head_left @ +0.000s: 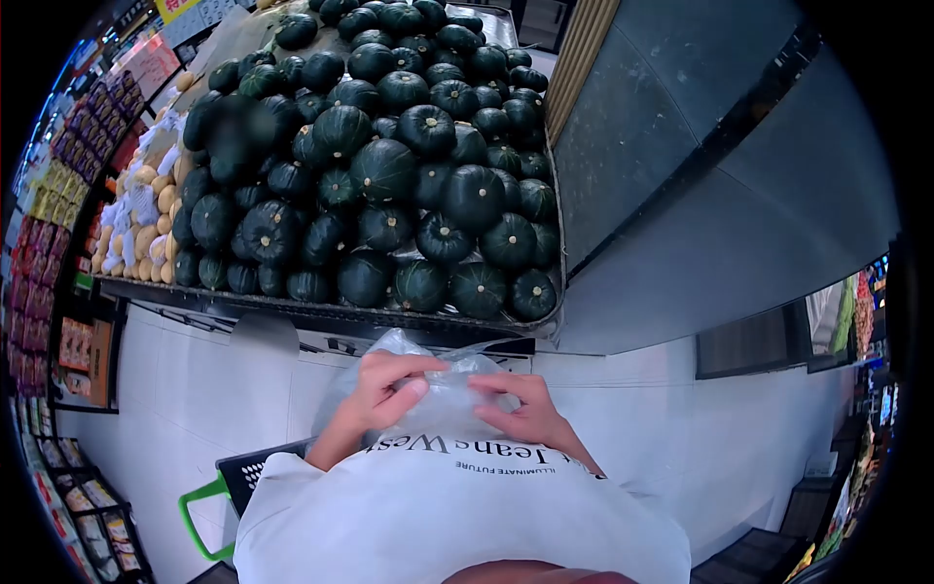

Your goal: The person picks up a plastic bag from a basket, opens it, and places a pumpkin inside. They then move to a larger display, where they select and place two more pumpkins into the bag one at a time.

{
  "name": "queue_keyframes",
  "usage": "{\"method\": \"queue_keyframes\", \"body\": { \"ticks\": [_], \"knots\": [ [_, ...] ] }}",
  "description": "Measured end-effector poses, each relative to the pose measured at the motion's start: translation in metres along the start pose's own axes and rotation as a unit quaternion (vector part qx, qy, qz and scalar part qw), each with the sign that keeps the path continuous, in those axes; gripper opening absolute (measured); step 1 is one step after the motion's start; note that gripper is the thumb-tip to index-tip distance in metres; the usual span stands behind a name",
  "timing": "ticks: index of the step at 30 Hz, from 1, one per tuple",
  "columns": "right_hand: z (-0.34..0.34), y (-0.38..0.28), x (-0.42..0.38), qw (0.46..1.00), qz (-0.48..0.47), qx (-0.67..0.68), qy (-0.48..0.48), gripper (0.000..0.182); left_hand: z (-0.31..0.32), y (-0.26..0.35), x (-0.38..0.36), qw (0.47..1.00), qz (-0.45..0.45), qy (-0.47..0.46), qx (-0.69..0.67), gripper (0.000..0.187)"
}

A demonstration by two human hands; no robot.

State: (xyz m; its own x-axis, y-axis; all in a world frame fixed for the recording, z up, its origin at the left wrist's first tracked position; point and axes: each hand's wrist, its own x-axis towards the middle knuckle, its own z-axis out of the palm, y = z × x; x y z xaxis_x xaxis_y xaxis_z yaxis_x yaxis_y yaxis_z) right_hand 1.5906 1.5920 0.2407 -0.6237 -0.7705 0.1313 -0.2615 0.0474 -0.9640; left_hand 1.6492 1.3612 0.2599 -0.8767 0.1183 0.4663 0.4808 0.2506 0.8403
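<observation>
Both hands are in front of my white shirt with a clear plastic bag (394, 343) between them. My left hand (391, 384) has its thumb and fingers closed on the bag's thin film. Opposite it, my right hand (520, 404) pinches the film from the other side, thumb below the fingers. The bag looks crumpled, and part of it hangs behind my hands. Just beyond the bag, a heap of dark green pumpkins (384, 170) fills a display stand (331, 313).
Pale yellow produce in white foam nets (146, 229) lies left of the pumpkins. A dark grey pillar (662, 146) rises at the right of the stand. A black basket with a green handle (199, 511) is at my lower left. Packaged goods on shelves (44, 263) line the far left.
</observation>
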Motion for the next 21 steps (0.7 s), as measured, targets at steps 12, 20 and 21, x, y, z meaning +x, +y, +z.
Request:
{"method": "queue_keyframes", "body": {
  "ticks": [12, 20, 21],
  "knots": [
    [-0.082, -0.163, -0.074, 0.763, -0.609, 0.156, 0.149, 0.064, 0.055, 0.237, -0.05, 0.797, 0.337, 0.315, 0.39, 0.057],
    [-0.081, -0.211, -0.094, 0.692, -0.634, 0.155, 0.309, 0.046, 0.055, 0.331, -0.102, 0.846, 0.184, 0.018, 0.501, 0.061],
    [-0.079, -0.214, -0.09, 0.683, -0.642, 0.147, 0.316, 0.046, 0.054, 0.342, -0.105, 0.857, 0.158, -0.022, 0.49, 0.06]
  ]
}}
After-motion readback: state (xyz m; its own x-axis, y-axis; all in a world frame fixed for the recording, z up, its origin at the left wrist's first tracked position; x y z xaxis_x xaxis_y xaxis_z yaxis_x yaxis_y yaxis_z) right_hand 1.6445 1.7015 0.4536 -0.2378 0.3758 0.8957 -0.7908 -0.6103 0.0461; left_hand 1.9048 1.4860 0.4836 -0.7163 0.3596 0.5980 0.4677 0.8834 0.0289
